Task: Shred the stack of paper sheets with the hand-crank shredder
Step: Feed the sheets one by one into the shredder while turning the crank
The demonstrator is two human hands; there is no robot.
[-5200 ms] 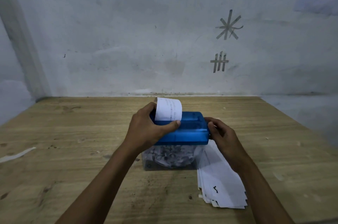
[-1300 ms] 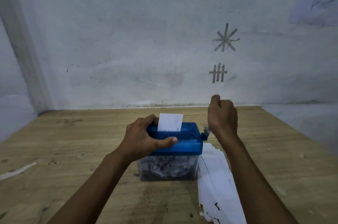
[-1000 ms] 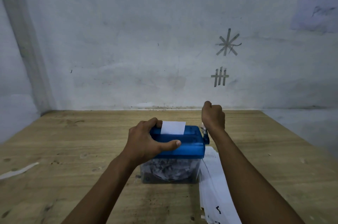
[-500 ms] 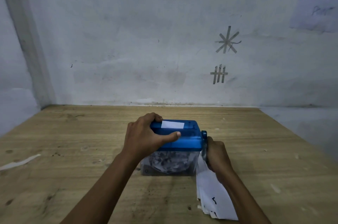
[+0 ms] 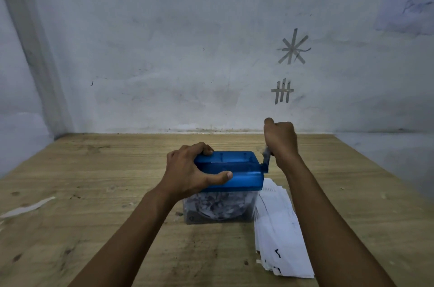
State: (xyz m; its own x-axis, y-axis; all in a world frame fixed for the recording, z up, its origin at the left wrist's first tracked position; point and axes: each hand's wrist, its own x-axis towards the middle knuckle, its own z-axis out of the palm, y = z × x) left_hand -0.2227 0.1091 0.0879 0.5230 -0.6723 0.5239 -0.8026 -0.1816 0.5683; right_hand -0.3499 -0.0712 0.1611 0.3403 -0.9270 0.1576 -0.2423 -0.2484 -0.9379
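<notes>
- Shredder (image 5: 237,176) stands in the middle of the counter (image 5: 94,193). Its blue top sits on a clear bin (image 5: 218,210), which is quite full of white shreds.
- Stack of paper sheets (image 5: 279,228) lies flat on the counter just beside the shredder, on its right side. Whether it touches the bin I cannot tell. Many sheets are not yet shredded.
- Left hand (image 5: 187,174) is clamped on the left end of the blue top, with the fingers curled over the far edge and the thumb pressed along the near face. It steadies the shredder.
- Right hand (image 5: 280,139) is closed in a fist on the handle of the crank (image 5: 266,160), raised above the right end of the shredder. The handle itself is hidden inside the fist.
- No paper stands up from the slot on top, so I judge that the step in hand is the last turns for one sheet.
- Next move, in my opinion, is for the right hand to leave the crank, take the top sheet of the stack and put its edge straight into the slot. The left hand should hold the body down, and then the cranking starts again.
- Bin may need emptying soon, or the shreds could block the cutters.
</notes>
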